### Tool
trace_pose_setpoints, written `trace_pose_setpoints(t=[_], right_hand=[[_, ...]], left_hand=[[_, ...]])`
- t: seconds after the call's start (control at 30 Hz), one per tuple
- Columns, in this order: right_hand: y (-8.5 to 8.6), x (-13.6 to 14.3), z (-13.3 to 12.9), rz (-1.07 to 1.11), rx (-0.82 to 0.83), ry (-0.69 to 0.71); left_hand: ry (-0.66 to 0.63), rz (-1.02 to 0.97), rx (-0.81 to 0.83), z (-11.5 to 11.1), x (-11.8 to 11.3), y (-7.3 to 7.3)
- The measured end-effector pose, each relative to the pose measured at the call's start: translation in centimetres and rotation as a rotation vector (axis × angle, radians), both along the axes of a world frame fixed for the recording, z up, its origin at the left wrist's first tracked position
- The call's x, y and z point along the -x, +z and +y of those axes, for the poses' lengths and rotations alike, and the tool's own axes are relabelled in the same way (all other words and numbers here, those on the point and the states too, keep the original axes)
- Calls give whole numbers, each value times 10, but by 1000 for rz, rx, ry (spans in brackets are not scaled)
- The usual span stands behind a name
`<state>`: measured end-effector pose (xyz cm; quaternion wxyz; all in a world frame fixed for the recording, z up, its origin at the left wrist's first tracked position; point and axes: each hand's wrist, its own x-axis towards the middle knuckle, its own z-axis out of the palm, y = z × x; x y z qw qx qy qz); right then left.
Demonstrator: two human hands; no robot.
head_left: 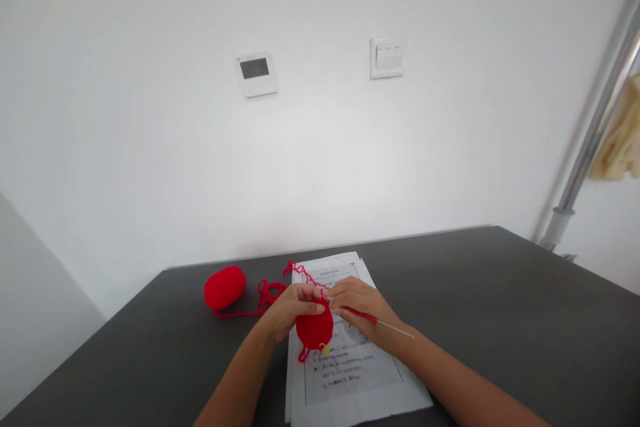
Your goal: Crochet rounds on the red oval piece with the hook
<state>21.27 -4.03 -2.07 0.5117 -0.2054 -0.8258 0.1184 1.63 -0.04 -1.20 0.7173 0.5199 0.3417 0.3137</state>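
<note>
Head view: one round red crochet piece, pinched at its upper edge in the left hand, over printed sheets on the dark bench; one red-handled hook, gripped in the right hand, which seems to meet the yarn strand; one red yarn ball, further left

Yarn ball on table, left of papers — crochet piece over papers — wall behind table.
</note>
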Motion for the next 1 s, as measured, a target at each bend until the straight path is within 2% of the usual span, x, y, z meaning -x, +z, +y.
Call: trace_pose_setpoints(t=[0.13,0.33,0.47,0.73,1.0], right_hand=[[0,0,3,-61,-19,3],[-3,-2,3,7,264,-119],[-3,-4,4,72,397,-160],[1,-5,3,145,503,-127],[0,-6,4,225,593,-8]], left_hand=[[-2,-8,8,-2,-4,2],[118,-3,-5,-2,-7,3],[182,-46,-32,-3,-11,4],[194,-56,-31,-3,-15,3],[201,-64,-33,-5,-15,5]])
